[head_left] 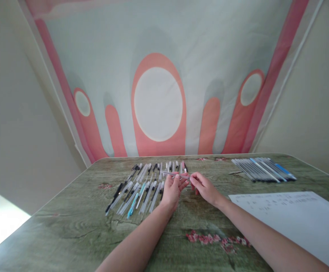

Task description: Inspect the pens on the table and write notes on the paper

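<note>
My left hand (172, 190) is closed on a thin grey pen refill (171, 173), which it holds above the table, slanting slightly down to the right. At the refill's right end, the fingertips of my right hand (203, 186) are pinched on it. Beneath and left of my hands lie two rows of pens and pen parts: a back row (150, 170) and a front row (145, 196). Most are clear barrels with black parts, and a turquoise pen (133, 205) lies among them. My fingers partly cover the right ends of both rows.
Several grey refills (262, 170) with dark ends, and a few blue or white ones, lie side by side at the back right. A white sheet (291, 215) with faint marks lies on the right of the wood-patterned table (76, 223). Behind it hangs a pink-and-pale-green printed sheet (107, 56).
</note>
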Demonstrator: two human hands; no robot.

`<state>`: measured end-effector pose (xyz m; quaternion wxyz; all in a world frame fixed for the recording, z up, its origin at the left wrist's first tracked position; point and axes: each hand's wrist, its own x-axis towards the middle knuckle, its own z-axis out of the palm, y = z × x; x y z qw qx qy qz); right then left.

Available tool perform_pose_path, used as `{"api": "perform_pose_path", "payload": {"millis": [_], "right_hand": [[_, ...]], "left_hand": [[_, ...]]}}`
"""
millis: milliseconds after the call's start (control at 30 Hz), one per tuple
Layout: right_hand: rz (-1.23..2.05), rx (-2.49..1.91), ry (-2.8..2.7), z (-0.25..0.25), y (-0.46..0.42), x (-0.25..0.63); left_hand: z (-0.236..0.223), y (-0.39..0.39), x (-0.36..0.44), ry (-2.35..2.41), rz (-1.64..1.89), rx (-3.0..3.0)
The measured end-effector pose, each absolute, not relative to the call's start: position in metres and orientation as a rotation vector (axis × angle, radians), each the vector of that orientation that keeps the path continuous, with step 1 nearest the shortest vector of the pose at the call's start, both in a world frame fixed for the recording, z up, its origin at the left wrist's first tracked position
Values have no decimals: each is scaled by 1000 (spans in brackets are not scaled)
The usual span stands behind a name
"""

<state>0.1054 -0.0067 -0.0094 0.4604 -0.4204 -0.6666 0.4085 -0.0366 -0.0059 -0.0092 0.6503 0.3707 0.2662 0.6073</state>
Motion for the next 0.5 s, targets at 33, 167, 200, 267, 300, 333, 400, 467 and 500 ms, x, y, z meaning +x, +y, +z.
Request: {"api": "perform_pose_path", "payload": {"millis": [33, 167, 200, 267, 300, 333, 400, 467, 500], "right_hand": [[971, -1040, -1668, -9, -7, 106], [904, -1079, -1713, -11, -6, 106], [937, -1084, -1701, -13, -5, 106], [1025, -1082, -1658, -16, -3, 106], [1063, -1072, -1638, -16, -3, 105], [1087, -1057, -1624, -16, -3, 105], [1089, -1032, -1628, -15, -4, 105], [1045, -1031, -1660, -13, -5, 106], [1015, -1040, -1677, -12, -6, 106]], "left_hand": [[-9, -6, -37, 598, 1381, 844], [-9, -6, -37, 582, 1375, 858], [-9, -6, -36, 585, 1372, 859], [-9, -6, -36, 588, 1369, 858], [-9, -6, -36, 587, 1372, 855], [-9, -6, -36, 586, 1376, 852], [-9, -6, -36, 590, 1383, 845], [-9, -6, -36, 602, 1384, 840], [-9, -6, -36, 606, 1383, 842]]}}
